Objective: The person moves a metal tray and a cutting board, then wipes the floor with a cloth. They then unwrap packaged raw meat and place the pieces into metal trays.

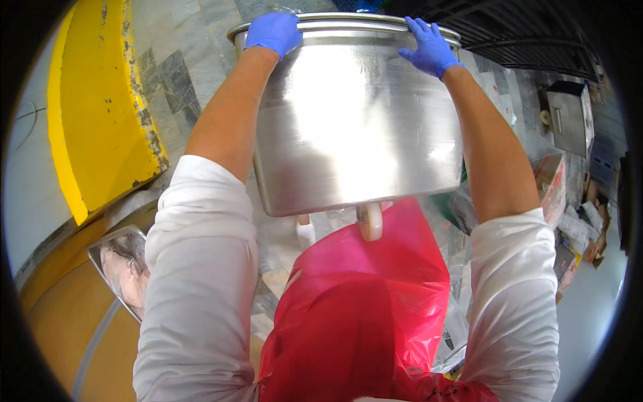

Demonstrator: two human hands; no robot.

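In front of me stands a wheeled stainless steel tub (301,154) with a rolled rim and a pale caster (370,222) under its near side. My left hand (274,33), in a blue glove, is closed over the rim near its left end. On the right part of the rim, my right hand (432,48), gloved the same way, hooks its fingers over the edge with the thumb against the outer wall. Those fingers are slightly spread. The tub's inside is hidden from this view. Below it hangs my red plastic apron (362,301).
A chipped yellow barrier (100,100) runs along the left. Beside my left sleeve, a metal tray (120,268) holds pale pink meat. Black racks (529,33) stand at the far right, with a metal box (569,117) and scattered boxes nearer. Grey tiles (177,87) cover the floor.
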